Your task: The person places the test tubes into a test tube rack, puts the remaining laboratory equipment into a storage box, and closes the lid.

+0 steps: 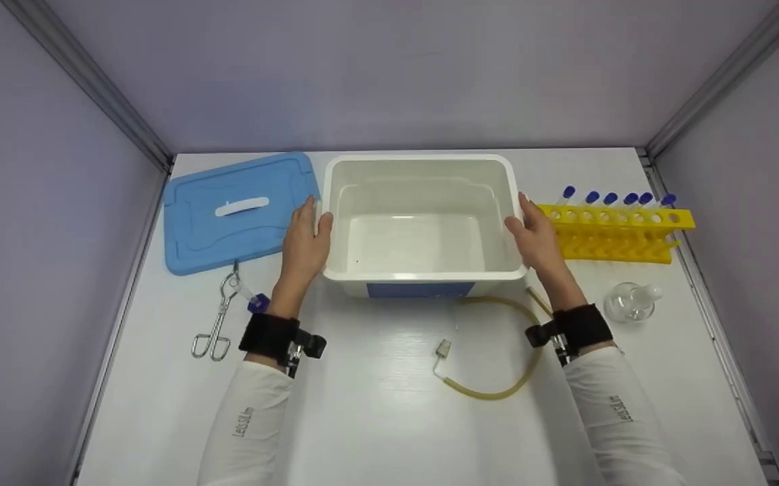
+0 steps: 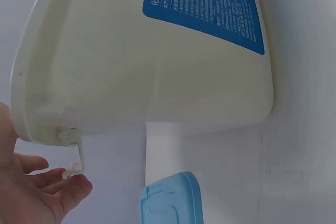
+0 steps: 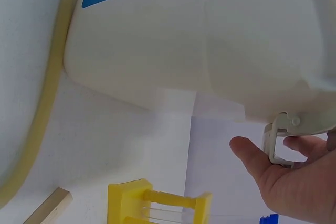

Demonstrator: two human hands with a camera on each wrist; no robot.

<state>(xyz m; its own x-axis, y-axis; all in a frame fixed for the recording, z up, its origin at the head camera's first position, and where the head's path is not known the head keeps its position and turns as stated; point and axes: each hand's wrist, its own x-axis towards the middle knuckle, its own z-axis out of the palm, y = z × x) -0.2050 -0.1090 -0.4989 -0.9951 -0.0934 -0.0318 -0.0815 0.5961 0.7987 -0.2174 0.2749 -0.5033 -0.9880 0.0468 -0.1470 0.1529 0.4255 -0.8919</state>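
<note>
A deep off-white plastic box (image 1: 423, 276) with a blue label (image 2: 205, 9) on its front wall stands at the middle of the white table, its inside bare. My left hand (image 1: 305, 246) grips its left end, thumb at the rim and fingers round the hanging latch (image 2: 76, 156). At the opposite end my right hand (image 1: 539, 239) holds the rim with its thumb, the fingers about the right latch (image 3: 273, 142). Beside my left hand lies the blue lid (image 1: 241, 236) with a white handle. A yellow test tube rack (image 1: 619, 253) stands close to my right hand.
Blue-capped tubes (image 1: 592, 197) stand in the rack. A clear glass vessel (image 1: 629, 302) is nearer me. Tan rubber tubing (image 1: 528, 371) with a stopper (image 1: 443, 348) curves before the box, near a wooden stick (image 3: 50, 205). Metal tongs (image 1: 217, 324) and a blue-capped item (image 1: 258, 303) lie left.
</note>
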